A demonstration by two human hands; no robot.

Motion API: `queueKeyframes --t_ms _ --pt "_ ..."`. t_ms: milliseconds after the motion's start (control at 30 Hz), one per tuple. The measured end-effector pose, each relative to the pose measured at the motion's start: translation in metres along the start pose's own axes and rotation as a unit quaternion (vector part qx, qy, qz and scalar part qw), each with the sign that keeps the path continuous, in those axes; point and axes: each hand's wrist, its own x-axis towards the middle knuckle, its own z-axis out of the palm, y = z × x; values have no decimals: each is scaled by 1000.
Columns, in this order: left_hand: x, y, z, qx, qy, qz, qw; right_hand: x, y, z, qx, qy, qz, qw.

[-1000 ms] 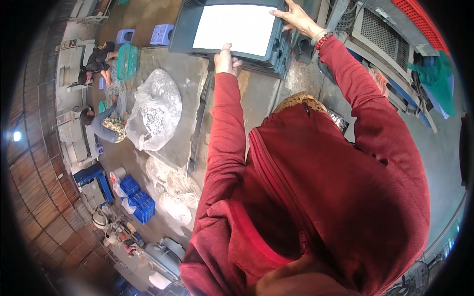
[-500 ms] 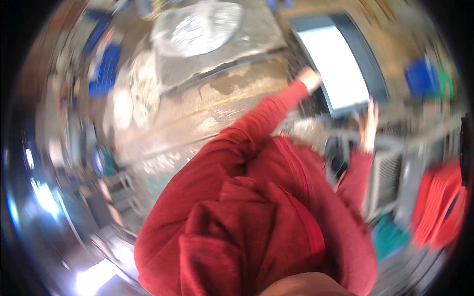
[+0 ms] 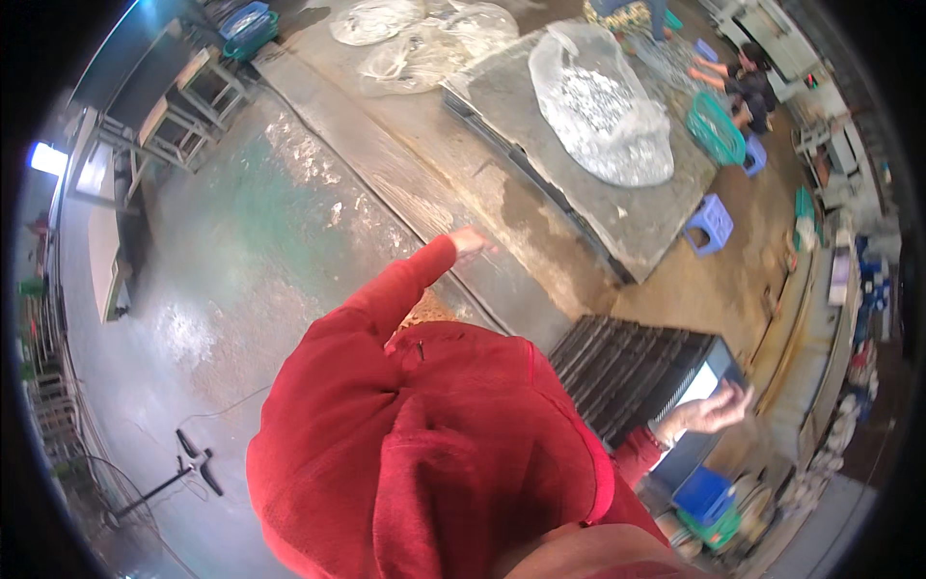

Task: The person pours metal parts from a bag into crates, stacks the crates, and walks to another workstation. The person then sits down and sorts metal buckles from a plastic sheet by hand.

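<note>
My left hand (image 3: 471,243) hangs over the wet concrete floor in front of me, fingers stretched and somewhat blurred, holding nothing. To the right, my right hand (image 3: 712,410) is raised with loosely bent fingers apart and nothing in them. It is nearest to a stack of dark trays (image 3: 617,372), and it partly covers a blue-grey tray with a bright white inside (image 3: 701,384) at the stack's end. Whether the hand touches that tray I cannot tell. Both arms wear red sleeves.
Ahead stands a low grey platform (image 3: 502,92) bearing a clear plastic bag of silvery pieces (image 3: 603,106). A purple stool (image 3: 711,224) and a green basket (image 3: 716,130) are beside it. Two people (image 3: 750,92) work at the back right. Blue and green baskets (image 3: 706,497) stand lower right.
My view has swung left, so the tray and stack now lie lower right. Both hands, earlier at the white-bottomed tray's near end, are now wide apart; my left hand has come away from it.
</note>
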Motion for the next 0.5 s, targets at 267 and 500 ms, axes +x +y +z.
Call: queueKeyframes --t_ms 267,500 --pt "-17 -60 -186 -132 116 -41 984 -205 60 263 -14 -637 37 770" --pt "-65 -44 -362 -529 159 48 832 -310 115 301 -299 -858 167 382"
